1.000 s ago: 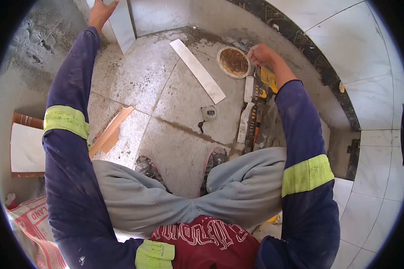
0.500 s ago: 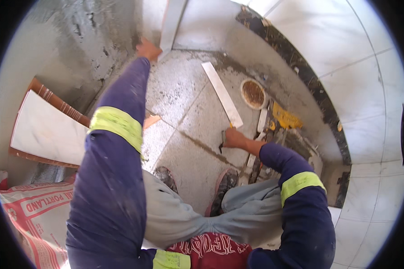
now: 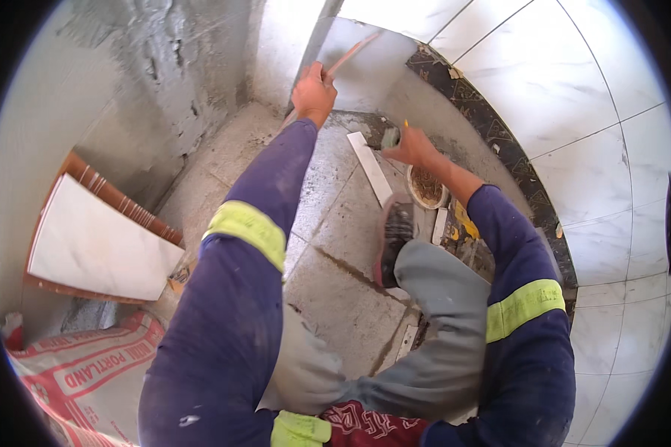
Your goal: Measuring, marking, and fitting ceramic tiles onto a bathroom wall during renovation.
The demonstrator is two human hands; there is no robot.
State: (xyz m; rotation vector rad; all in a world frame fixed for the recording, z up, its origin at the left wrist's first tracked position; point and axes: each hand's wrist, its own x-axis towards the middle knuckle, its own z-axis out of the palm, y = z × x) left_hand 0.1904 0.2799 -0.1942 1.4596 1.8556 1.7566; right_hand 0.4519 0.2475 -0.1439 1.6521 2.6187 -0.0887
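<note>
My left hand [image 3: 314,95] is raised near the far wall corner, its fingers closed on a thin tile strip [image 3: 356,52] with a reddish edge. The strip slants up and to the right from my grip. My right hand [image 3: 414,146] is closed around a small grey-green object [image 3: 391,137], too blurred to name. A yellow tip [image 3: 406,124], like a pencil's, sticks up from the same hand. Below that hand, a white tile strip [image 3: 370,170] lies on the floor. Beside my right wrist stands a round container [image 3: 426,189] of brownish material, partly hidden by the forearm.
Cut tile pieces [image 3: 101,246] lean at the left wall, above a red-and-white cement bag [image 3: 89,372]. Yellow scraps [image 3: 466,223] and debris lie right of my shoe [image 3: 397,235]. A low curb with a dark patterned band [image 3: 492,141] curves along the right.
My left hand has come away from the corner, now gripping a tile strip. My right hand has moved up and away from the floor strip's near end. My right foot has shifted forward.
</note>
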